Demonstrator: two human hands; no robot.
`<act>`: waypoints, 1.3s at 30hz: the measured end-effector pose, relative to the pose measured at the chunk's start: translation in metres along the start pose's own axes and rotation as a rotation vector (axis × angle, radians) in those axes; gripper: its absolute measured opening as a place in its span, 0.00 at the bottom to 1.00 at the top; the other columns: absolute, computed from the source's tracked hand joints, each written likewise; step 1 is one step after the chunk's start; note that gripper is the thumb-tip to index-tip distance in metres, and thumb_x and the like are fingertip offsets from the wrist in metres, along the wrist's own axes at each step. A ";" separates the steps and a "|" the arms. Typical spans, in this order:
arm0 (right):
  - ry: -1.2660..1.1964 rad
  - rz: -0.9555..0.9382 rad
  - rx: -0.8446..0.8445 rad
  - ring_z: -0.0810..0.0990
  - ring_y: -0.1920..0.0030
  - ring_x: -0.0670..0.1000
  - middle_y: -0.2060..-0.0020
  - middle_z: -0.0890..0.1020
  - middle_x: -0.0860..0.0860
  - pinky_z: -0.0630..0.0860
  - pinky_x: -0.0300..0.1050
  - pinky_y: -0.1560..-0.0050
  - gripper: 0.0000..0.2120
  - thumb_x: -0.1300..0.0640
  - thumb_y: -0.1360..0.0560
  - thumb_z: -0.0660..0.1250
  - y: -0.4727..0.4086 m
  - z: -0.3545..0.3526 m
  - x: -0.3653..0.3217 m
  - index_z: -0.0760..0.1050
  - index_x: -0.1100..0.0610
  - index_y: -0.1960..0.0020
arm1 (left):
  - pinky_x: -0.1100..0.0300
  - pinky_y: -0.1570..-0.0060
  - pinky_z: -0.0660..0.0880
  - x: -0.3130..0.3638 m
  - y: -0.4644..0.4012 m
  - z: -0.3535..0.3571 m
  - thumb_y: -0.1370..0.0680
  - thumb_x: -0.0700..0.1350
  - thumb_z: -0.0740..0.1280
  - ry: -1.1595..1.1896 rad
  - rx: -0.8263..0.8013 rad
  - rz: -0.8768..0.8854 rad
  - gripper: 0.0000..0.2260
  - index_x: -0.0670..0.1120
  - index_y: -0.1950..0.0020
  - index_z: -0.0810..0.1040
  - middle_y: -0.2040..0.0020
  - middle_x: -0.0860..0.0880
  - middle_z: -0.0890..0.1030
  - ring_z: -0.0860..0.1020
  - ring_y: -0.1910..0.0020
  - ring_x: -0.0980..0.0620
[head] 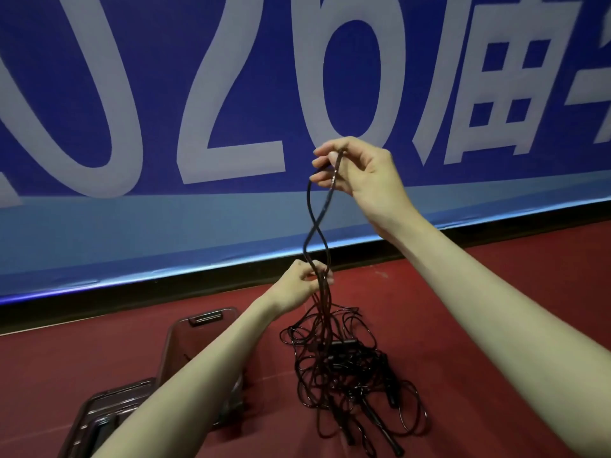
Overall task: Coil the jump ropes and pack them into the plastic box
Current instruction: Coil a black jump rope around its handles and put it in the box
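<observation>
Thin black jump rope stretched vertically, pinched above by right hand, gripped below by left hand; tangled pile beneath on red floor.

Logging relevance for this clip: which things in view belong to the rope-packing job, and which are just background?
Job:
- jump rope held by right hand and left hand
- tangled rope pile
- plastic box
- box lid

Background:
- blue banner
- red floor
</observation>
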State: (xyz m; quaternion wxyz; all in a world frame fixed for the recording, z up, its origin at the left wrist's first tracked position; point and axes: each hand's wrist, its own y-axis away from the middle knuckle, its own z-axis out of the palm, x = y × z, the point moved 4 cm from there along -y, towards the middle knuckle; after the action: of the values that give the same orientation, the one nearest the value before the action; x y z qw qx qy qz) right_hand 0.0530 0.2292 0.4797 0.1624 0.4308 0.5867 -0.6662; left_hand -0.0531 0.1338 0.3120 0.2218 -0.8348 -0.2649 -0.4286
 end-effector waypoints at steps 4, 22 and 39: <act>-0.020 -0.002 0.045 0.83 0.58 0.51 0.56 0.81 0.54 0.81 0.45 0.49 0.10 0.66 0.18 0.58 0.001 -0.011 0.004 0.77 0.59 0.49 | 0.58 0.48 0.72 -0.029 -0.005 -0.002 0.20 0.49 0.65 -0.360 -0.009 -0.113 0.10 0.44 0.52 0.81 0.49 0.46 0.78 0.77 0.50 0.48; 0.104 0.539 0.157 0.83 0.66 0.51 0.60 0.80 0.61 0.81 0.35 0.61 0.21 0.79 0.30 0.50 0.027 -0.048 0.144 0.78 0.64 0.63 | 0.69 0.77 0.62 0.007 0.015 -0.100 0.17 0.42 0.57 0.047 0.382 -0.126 0.10 0.45 0.49 0.78 0.71 0.55 0.71 0.65 0.80 0.59; 0.247 0.444 -0.472 0.82 0.56 0.46 0.60 0.84 0.51 0.75 0.39 0.49 0.06 0.64 0.23 0.66 0.055 0.019 0.155 0.77 0.54 0.51 | 0.49 0.60 0.73 0.068 0.011 -0.076 0.22 0.51 0.67 -0.446 0.286 0.157 0.08 0.49 0.58 0.76 0.70 0.54 0.77 0.73 0.67 0.53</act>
State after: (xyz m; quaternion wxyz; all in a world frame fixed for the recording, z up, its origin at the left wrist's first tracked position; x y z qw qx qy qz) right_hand -0.0039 0.2420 0.3247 0.3263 0.5761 0.6316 -0.4033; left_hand -0.0580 0.0968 0.4076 0.3063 -0.8867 -0.2996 -0.1737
